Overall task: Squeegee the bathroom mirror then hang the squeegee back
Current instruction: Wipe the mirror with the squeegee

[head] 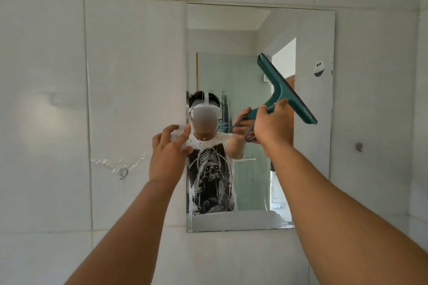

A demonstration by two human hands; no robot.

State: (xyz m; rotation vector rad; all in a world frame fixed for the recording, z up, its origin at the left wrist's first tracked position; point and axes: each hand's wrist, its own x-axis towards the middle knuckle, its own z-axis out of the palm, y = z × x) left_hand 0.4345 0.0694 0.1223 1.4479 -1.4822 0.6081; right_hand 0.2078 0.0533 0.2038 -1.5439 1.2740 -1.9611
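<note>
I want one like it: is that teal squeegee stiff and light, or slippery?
The squeegee probably is light: the right hand alone holds it up by the handle. Its straight blade bar looks rigid. The wet, streaked mirror suggests a slippery grip.

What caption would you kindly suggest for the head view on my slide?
Right hand raises a teal squeegee to the streaked mirror while the left hand holds a white cloth at its left edge.

squeegee (286, 89): teal plastic, smooth | mirror (310, 146): glossy glass, streaked | wall tiles (46, 76): glossy ceramic

White wall tiles (46, 76); metal hook (123, 172) (taped); round knob (358, 146).
</note>
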